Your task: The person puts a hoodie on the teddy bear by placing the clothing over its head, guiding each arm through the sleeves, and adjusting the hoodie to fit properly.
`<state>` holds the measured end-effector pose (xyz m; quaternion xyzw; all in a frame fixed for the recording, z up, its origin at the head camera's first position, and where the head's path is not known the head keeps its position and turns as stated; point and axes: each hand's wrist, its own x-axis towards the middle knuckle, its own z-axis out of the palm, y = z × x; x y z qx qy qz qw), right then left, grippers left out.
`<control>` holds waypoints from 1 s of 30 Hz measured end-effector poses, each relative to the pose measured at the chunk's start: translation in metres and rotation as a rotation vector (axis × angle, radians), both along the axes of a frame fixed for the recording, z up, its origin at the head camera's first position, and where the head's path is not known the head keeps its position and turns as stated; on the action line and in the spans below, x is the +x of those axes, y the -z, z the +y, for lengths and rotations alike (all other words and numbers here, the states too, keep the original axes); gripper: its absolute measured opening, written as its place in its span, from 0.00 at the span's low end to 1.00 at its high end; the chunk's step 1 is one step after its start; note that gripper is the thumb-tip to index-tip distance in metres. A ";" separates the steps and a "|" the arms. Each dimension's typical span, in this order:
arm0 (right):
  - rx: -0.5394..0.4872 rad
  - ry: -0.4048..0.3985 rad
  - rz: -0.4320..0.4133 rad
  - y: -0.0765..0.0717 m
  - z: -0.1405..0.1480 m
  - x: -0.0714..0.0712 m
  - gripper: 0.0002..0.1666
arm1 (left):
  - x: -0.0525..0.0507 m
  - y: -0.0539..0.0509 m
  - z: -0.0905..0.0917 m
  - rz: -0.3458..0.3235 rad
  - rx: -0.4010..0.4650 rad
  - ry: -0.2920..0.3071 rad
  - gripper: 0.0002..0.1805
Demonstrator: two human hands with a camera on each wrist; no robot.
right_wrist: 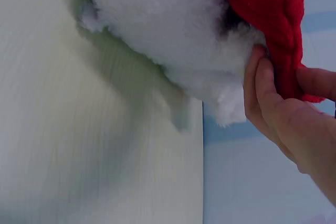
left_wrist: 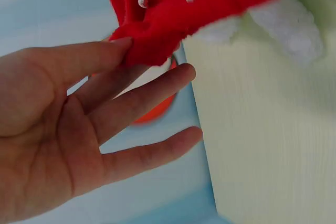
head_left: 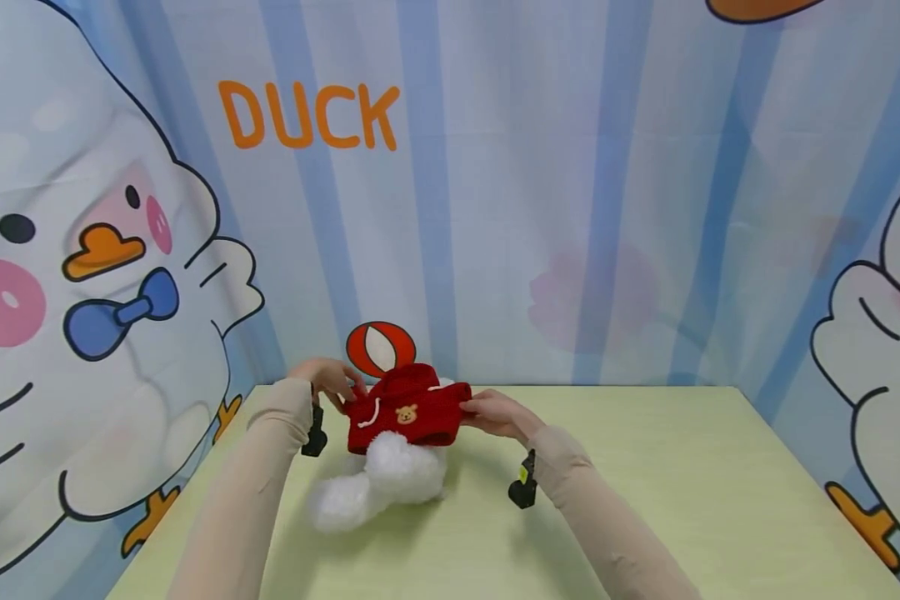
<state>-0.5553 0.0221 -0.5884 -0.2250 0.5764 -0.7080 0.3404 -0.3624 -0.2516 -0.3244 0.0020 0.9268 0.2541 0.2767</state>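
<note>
Left hand pinching one sleeve, right hand the other, the red hoodie stretches across the white plush on the bench, masking part of it and clipping the printed ball on the backdrop, a big printed duck looming at left.

Two hands, one hoodie, one plush. Also one bear patch, two wrist cameras, one tabletop.
</note>
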 end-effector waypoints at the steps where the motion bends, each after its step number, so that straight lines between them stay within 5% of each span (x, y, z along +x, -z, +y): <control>1: -0.021 -0.040 0.001 0.001 0.016 -0.003 0.19 | -0.001 0.002 0.007 -0.009 -0.003 0.015 0.16; 3: -0.028 -0.077 0.009 -0.009 0.045 0.003 0.18 | -0.004 0.007 0.020 -0.028 0.035 0.036 0.15; 4: -0.006 -0.066 0.009 -0.025 0.057 0.018 0.18 | -0.005 0.010 0.027 -0.034 0.057 0.051 0.15; 10: 0.216 0.067 0.029 -0.155 0.108 0.152 0.22 | 0.001 0.039 0.063 0.003 0.236 0.074 0.15; 12: 0.238 0.080 0.013 -0.175 0.124 0.175 0.21 | 0.005 0.053 0.074 0.021 0.304 0.057 0.18; 16: 0.261 0.111 -0.011 -0.178 0.155 0.187 0.23 | 0.009 0.080 0.093 0.037 0.407 0.024 0.22; 21: 0.287 0.141 -0.009 -0.172 0.175 0.189 0.28 | 0.014 0.094 0.110 -0.004 0.472 0.031 0.22; 27: 0.601 0.206 0.220 -0.182 0.168 0.199 0.46 | 0.014 0.107 0.125 -0.019 0.475 -0.013 0.25; 30: 0.671 0.222 0.307 -0.185 0.162 0.198 0.42 | 0.012 0.114 0.131 -0.039 0.509 -0.026 0.21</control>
